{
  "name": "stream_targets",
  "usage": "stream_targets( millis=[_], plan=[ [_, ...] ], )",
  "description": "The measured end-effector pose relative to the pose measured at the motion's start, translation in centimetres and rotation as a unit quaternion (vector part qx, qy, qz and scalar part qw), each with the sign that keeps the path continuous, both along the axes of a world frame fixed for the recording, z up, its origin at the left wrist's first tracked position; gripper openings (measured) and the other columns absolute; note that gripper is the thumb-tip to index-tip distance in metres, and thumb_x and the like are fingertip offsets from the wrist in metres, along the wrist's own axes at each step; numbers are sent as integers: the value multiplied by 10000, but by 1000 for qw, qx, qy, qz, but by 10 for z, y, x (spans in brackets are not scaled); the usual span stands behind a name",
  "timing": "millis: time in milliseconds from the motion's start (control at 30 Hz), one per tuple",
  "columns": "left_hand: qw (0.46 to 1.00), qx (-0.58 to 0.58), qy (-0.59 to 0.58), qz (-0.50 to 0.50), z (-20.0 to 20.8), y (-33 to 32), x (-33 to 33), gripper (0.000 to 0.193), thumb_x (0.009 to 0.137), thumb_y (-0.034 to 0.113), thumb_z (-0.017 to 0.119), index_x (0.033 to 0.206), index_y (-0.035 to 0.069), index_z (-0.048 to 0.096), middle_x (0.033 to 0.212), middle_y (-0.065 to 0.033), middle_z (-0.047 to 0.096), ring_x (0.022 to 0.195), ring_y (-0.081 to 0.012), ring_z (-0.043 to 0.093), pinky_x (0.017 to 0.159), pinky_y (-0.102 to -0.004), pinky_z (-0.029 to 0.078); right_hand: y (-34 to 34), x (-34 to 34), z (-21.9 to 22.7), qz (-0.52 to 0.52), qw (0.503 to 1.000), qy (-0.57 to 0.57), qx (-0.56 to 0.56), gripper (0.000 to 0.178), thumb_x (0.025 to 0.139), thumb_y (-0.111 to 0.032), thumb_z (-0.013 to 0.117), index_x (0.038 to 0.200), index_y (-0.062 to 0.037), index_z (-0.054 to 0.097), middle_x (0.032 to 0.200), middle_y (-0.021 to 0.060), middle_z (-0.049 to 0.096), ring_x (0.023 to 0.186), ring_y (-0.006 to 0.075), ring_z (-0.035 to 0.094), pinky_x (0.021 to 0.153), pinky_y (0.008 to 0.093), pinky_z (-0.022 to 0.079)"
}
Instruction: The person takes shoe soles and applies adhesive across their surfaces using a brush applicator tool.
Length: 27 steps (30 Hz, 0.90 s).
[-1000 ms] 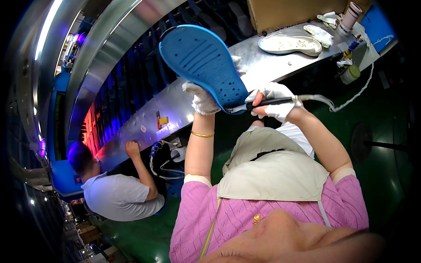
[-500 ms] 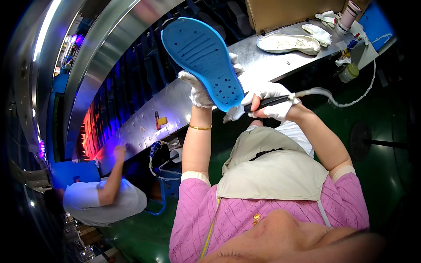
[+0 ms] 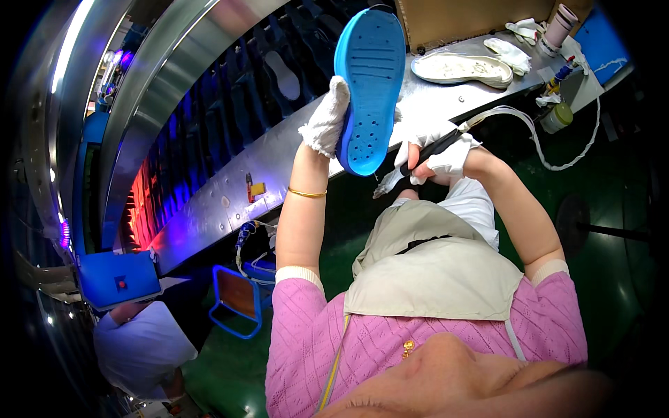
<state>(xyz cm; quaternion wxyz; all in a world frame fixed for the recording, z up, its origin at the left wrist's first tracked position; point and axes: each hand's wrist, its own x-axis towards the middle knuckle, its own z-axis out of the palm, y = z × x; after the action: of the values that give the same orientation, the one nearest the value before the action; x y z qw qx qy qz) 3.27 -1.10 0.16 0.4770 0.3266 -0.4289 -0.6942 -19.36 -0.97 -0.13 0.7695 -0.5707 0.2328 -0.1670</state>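
Observation:
A blue shoe sole [image 3: 371, 90] is held up in my gloved left hand [image 3: 329, 118], its holed and ridged face turned toward me. The thumb lies along its left edge, and the other fingers are mostly hidden behind it. My right hand [image 3: 442, 155], in a white glove with bare fingertips showing, grips a dark-handled brush [image 3: 440, 144] joined to a pale hose [image 3: 512, 110]. The brush's whitish, frayed tip points down and left, just below the sole's lower end and apart from it.
A white sole [image 3: 463, 69] and white gloves [image 3: 509, 54] lie on the metal ledge [image 3: 202, 198] beside a dark conveyor [image 3: 237, 90]. A pink roll [image 3: 559, 29] and a small jar [image 3: 556, 117] are at far right. A person in white [image 3: 143, 352] and a blue stool [image 3: 237, 303] are lower left.
My left hand has swung the sole to the right and turned it more upright. The brush has come away from its lower end. The other person has moved away from the ledge.

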Motion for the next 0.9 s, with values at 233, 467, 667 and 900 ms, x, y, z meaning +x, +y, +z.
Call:
stream_targets(
  millis=[233, 467, 667, 900],
  plan=[
    [988, 102, -105, 57, 4, -7, 2, 687, 811, 597, 571, 1210, 38, 548, 1004, -116, 645, 819, -170, 640, 725, -292, 553, 3, 15, -1, -56, 959, -7, -278, 148, 717, 54, 627, 799, -63, 587, 874, 38, 596, 823, 150, 574, 763, 287, 474],
    [976, 151, -147, 53, -8, -13, 4, 643, 830, 537, 616, 1232, 41, 542, 1036, -122, 636, 837, -169, 627, 741, -306, 537, 0, 8, 20, -53, 996, -36, 59, 168, 704, 101, 631, 777, -47, 596, 876, 55, 584, 759, 130, 562, 706, 238, 471],
    [975, 137, -166, 56, 1, -11, 2, 652, 823, 547, 619, 1245, 57, 540, 1048, -135, 637, 892, -189, 633, 750, -321, 538, 0, 7, 8, -26, 944, 47, -324, 132, 715, 43, 622, 777, -68, 588, 839, 36, 584, 821, 157, 565, 737, 284, 460],
    [971, 187, -128, 69, 11, -6, -4, 634, 824, 543, 617, 1238, 68, 542, 1028, -127, 643, 760, -204, 648, 688, -324, 560, -15, 3, 17, -87, 954, 5, -287, 158, 722, 68, 613, 796, -70, 588, 844, 40, 586, 769, 164, 575, 721, 279, 471]
  ],
)
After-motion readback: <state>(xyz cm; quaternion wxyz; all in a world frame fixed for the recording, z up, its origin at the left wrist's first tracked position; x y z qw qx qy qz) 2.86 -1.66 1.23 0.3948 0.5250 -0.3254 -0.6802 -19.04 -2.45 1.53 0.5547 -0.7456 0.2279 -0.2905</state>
